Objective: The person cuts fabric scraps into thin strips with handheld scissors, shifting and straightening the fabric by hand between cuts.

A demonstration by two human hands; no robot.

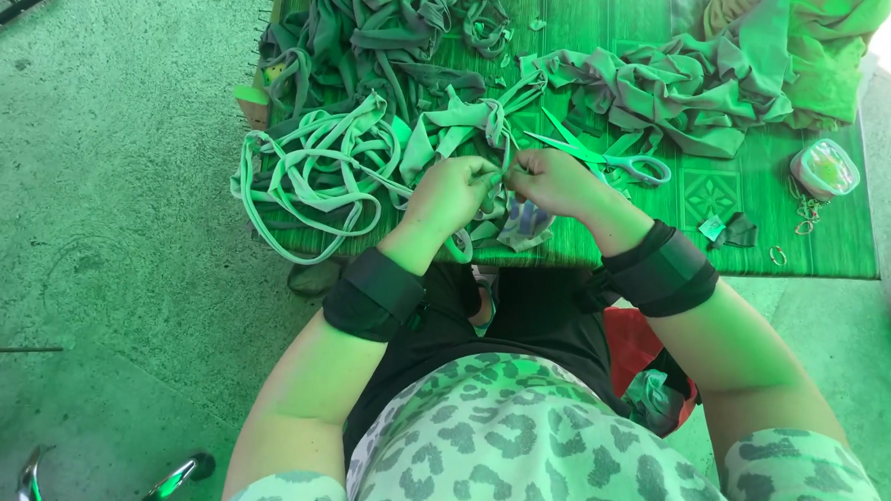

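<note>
At the near edge of the table (816,259), you are pinching a fabric strip (497,173) between the closed fingers of your left hand (451,193) and right hand (554,180), risking a snag because the scissors (610,160) are lying open just beside your right knuckles.

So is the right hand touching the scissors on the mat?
Apart. The head view shows the right hand pinching a fabric strip, with mat visible before the scissors.
</note>
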